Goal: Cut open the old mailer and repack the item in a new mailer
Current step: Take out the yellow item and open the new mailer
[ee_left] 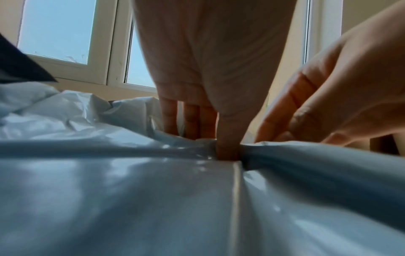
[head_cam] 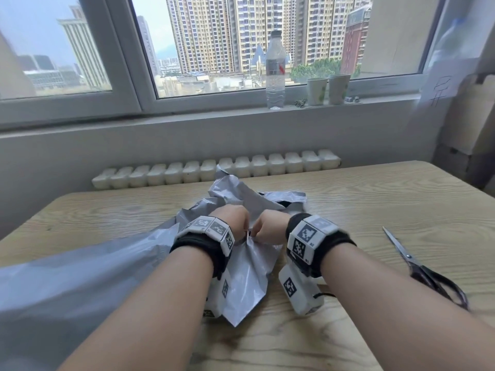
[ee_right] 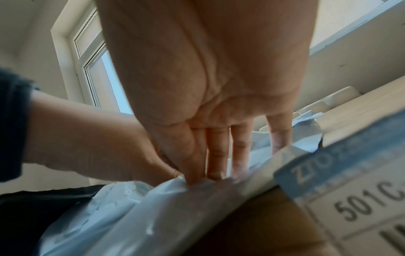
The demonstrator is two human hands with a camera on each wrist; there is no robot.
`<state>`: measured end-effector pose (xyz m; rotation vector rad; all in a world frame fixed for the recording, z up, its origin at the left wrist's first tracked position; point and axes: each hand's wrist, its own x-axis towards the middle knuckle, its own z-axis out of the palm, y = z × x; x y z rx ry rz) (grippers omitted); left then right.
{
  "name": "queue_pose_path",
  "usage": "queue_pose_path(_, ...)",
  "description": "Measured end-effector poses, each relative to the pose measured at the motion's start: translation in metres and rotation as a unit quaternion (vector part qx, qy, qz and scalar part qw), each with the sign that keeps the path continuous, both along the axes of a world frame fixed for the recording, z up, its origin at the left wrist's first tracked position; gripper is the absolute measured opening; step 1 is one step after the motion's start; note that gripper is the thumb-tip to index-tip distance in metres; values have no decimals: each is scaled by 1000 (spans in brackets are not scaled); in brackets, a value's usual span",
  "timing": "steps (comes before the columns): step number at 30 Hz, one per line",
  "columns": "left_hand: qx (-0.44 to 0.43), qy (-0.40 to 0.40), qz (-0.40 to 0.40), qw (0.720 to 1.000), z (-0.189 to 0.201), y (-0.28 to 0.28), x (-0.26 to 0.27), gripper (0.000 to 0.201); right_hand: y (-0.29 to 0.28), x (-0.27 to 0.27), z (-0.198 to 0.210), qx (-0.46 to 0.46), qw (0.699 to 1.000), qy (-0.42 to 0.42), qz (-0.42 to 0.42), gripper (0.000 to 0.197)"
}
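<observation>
A glossy grey mailer (head_cam: 249,277) lies on the wooden table (head_cam: 348,199) in front of me, and both hands meet at its upper edge. My left hand (head_cam: 241,226) pinches the plastic between thumb and fingers; the left wrist view shows the thumb of that left hand (ee_left: 208,138) pressed into a fold of the mailer (ee_left: 131,190). My right hand (head_cam: 263,228) pinches the same edge right beside it, fingers bunched on the mailer (ee_right: 153,207) in the right wrist view. A printed shipping label (ee_right: 350,199) on something brown shows under that right hand (ee_right: 203,176).
Crumpled grey mailer plastic (head_cam: 233,194) lies just behind the hands. A large smooth grey mailer (head_cam: 80,277) covers the table's left front. Scissors (head_cam: 423,269) lie shut on the table to the right. A water bottle (head_cam: 275,70) and two cups (head_cam: 316,91) stand on the windowsill.
</observation>
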<state>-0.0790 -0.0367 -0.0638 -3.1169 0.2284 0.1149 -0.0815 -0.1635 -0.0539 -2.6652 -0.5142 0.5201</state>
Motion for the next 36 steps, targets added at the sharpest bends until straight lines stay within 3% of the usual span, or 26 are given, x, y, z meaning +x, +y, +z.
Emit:
queue_pose_path(4,-22,-57,15,998,-8,-2,3,13,1,-2,0,-2,1000,-16,-9,32)
queue_pose_path(6,-15,-66,45,997,-8,-5,4,25,3,-2,1,-2,1000,-4,-10,33)
queue_pose_path(11,-93,20,89,991,-5,-5,4,14,-4,3,0,35,999,-12,-22,23)
queue_pose_path(15,-133,28,87,987,-4,-4,0,12,-16,2,8,115,991,-13,-72,25)
queue_pose_path(20,-139,22,90,986,-4,-5,-3,15,-35,2,27,175,968,-98,-150,31)
queue_pose_path(25,-115,49,89,988,5,-10,-10,17,-51,0,46,268,920,-171,-227,40)
queue_pose_path(30,-98,40,67,992,19,-11,-21,18,-54,-8,48,310,914,-143,-220,38)
queue_pose_path(36,-140,-51,79,986,64,5,-40,24,-37,-36,56,316,928,-85,-177,32)
